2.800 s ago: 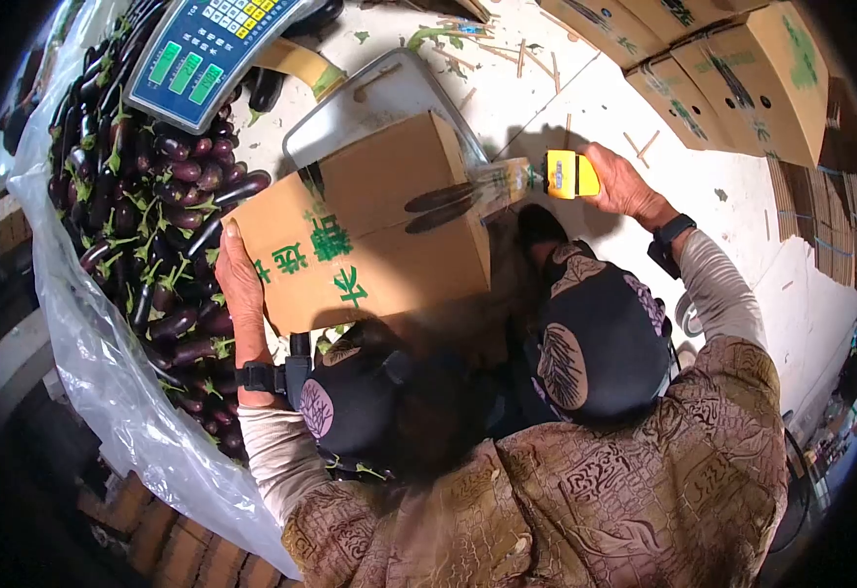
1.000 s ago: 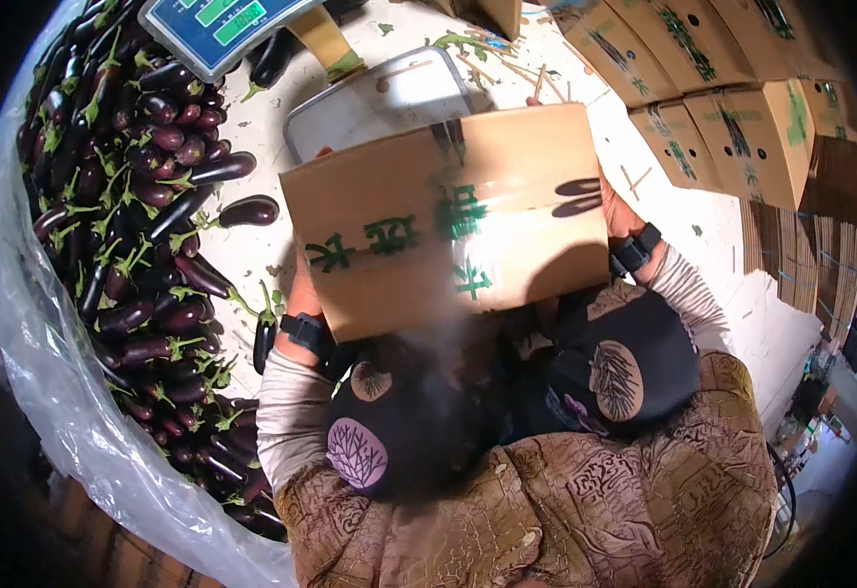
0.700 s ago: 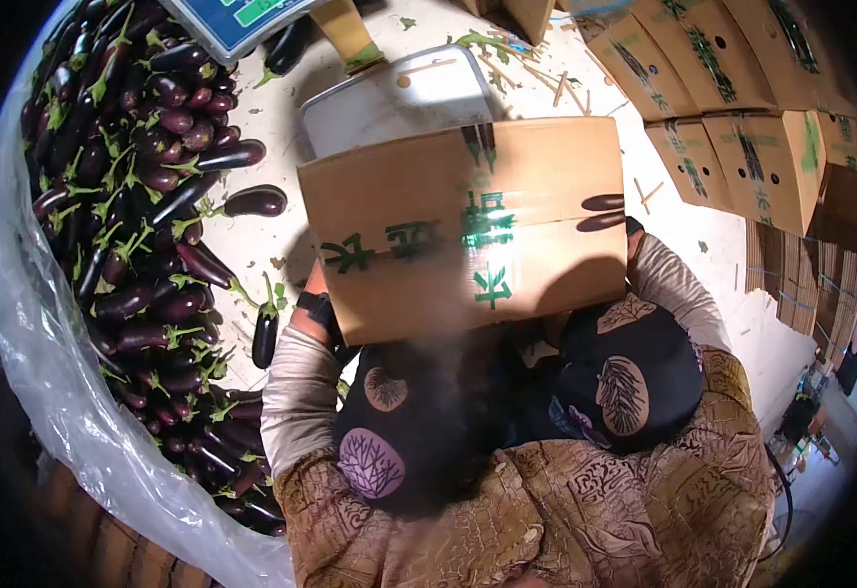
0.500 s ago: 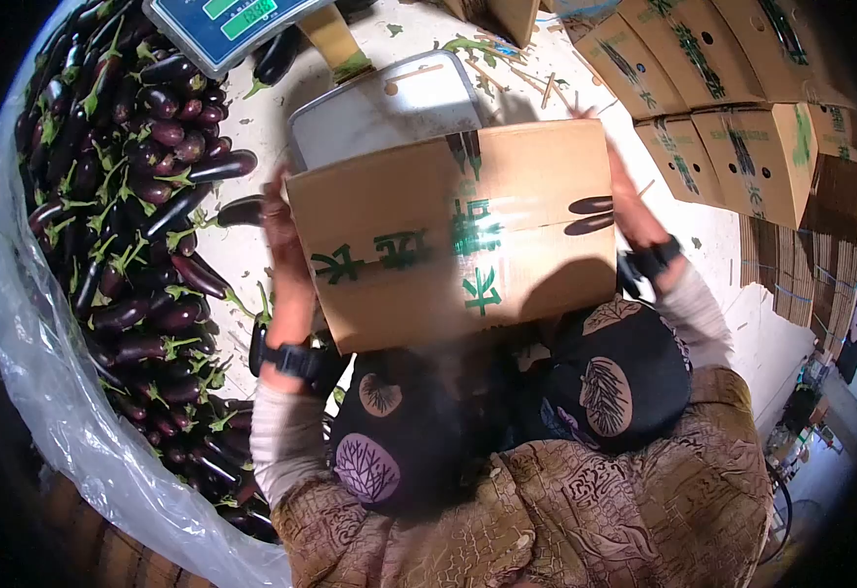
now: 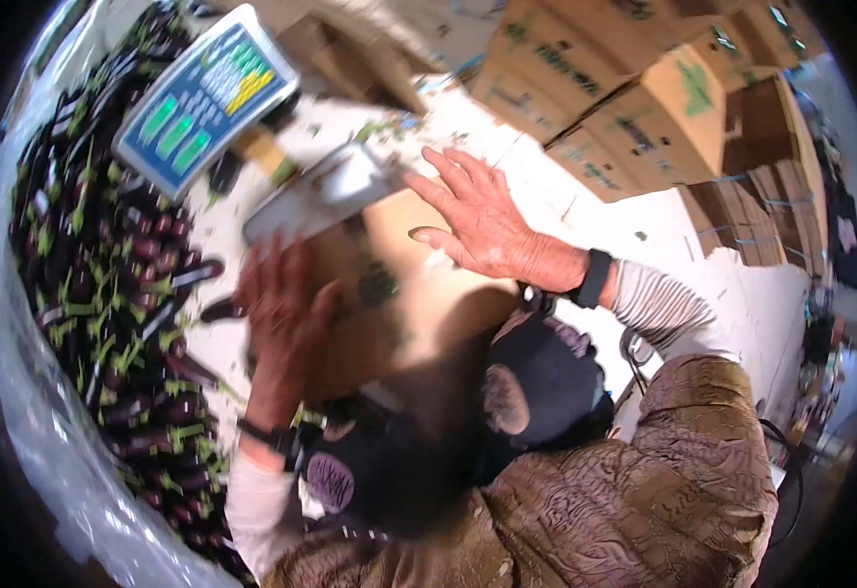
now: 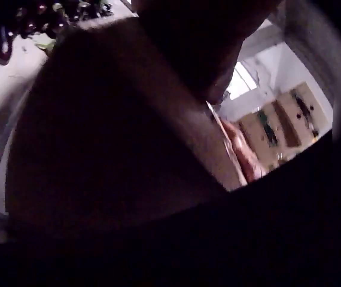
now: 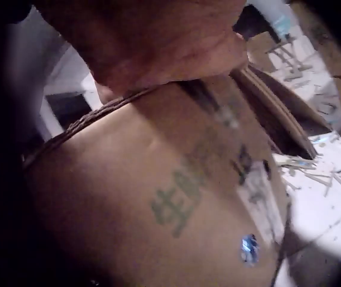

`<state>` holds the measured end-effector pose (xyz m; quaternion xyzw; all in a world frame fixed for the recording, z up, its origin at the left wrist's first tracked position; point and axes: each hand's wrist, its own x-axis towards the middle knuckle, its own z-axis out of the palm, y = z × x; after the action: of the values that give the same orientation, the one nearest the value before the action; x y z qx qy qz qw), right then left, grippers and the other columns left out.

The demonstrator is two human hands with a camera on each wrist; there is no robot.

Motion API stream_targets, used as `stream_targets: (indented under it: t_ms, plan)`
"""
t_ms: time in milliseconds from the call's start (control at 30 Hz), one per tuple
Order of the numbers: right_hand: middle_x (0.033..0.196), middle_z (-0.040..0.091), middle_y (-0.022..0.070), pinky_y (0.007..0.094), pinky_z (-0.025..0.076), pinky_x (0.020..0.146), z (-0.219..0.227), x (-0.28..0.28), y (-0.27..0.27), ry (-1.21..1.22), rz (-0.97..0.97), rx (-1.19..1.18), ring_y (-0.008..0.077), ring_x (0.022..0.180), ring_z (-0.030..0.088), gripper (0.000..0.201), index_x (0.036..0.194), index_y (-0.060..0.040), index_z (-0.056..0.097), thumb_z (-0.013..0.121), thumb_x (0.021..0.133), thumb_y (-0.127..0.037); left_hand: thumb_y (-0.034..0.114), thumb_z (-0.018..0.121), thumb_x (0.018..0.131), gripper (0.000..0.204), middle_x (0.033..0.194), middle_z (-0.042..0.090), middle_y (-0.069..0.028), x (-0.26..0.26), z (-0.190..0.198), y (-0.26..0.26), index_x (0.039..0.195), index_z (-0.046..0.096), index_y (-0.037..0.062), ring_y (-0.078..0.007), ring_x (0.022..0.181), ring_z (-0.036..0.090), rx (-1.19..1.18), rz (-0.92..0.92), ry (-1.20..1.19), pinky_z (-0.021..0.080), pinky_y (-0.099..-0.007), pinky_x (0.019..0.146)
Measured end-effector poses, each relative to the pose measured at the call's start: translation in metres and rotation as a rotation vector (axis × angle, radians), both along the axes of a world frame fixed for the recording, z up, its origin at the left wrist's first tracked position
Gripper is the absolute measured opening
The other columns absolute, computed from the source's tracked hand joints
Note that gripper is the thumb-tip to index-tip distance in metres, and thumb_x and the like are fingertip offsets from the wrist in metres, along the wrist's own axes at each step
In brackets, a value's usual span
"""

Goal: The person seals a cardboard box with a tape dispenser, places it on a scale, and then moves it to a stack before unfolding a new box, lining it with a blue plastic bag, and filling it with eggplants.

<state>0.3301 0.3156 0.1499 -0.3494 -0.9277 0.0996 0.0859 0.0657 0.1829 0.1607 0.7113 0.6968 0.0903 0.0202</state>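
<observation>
A brown carton (image 5: 428, 314) with green print is in front of the person's knees, blurred, its far side overlapping the scale's metal platform (image 5: 320, 191). Across its left part lies the left hand (image 5: 286, 314), fingers extended and blurred. The right hand (image 5: 487, 220), fingers spread, is over its far right part. In the left wrist view, the left hand (image 6: 200, 42) is a dark shape above the shaded carton (image 6: 110, 131). The right wrist view has the right hand (image 7: 158, 42) at the top edge of the carton (image 7: 158, 197); its fingertips are hidden there.
A heap of eggplants (image 5: 134, 294) lies on the left along a clear plastic sheet (image 5: 46, 421). The scale display (image 5: 208, 103) stands at the far left. Closed cartons (image 5: 634, 137) and flattened cardboard (image 5: 761, 216) are at the right. Stalk scraps litter the white floor (image 5: 644, 235).
The tape dispenser held earlier has left the right hand. Both hands have come from the carton's sides onto its upper face. The carton appears turned and farther left, while the head view has shifted.
</observation>
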Motion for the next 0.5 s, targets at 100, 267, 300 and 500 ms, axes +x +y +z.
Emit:
stream_targets:
  t_ms: [100,267,300,500]
  plan:
    - [0.153,0.018,0.0263,0.0492,0.016,0.117,-0.03,0.036,0.006,0.379,-0.186,-0.521,0.0398,0.144,0.016,0.079,0.151,-0.0062,0.019,0.036,0.096,-0.06,0.028,0.059,0.089,0.059,0.146,0.036,-0.0198,-0.023,-0.015,-0.017,0.141,0.041,0.0072,-0.0401,0.134,0.034,0.065,0.149,-0.228,0.027,-0.0476,0.111]
    - [0.131,0.057,0.0175,0.0347,0.043,0.102,-0.048,0.06,-0.032,0.972,-0.36,-1.65,0.0198,0.118,0.055,0.067,0.136,0.0001,0.047,0.032,0.1,-0.055,0.026,0.056,0.092,0.054,0.142,0.038,-0.023,-0.027,-0.008,-0.004,0.139,0.042,0.0034,-0.04,0.13,0.039,0.055,0.165,-0.476,0.035,-0.0444,0.107]
    - [0.134,0.053,0.0144,0.0344,0.042,0.103,-0.038,0.066,-0.036,0.675,-0.221,-1.31,0.0194,0.12,0.053,0.06,0.138,-0.0013,0.042,0.03,0.103,-0.048,0.029,0.054,0.094,0.054,0.144,0.037,-0.0225,-0.027,-0.008,-0.003,0.139,0.042,0.002,-0.0387,0.132,0.038,0.033,0.18,-0.473,0.033,-0.0437,0.109]
    - [0.135,0.052,0.0104,0.0317,0.042,0.103,-0.134,0.075,-0.052,0.66,-0.193,-1.472,0.0147,0.12,0.051,0.055,0.141,-0.0034,0.039,0.027,0.105,-0.043,0.03,0.052,0.095,0.053,0.148,0.034,-0.022,-0.026,-0.006,0.011,0.138,0.042,0.0009,-0.0377,0.134,0.037,0.077,0.217,-0.502,0.031,-0.043,0.11]
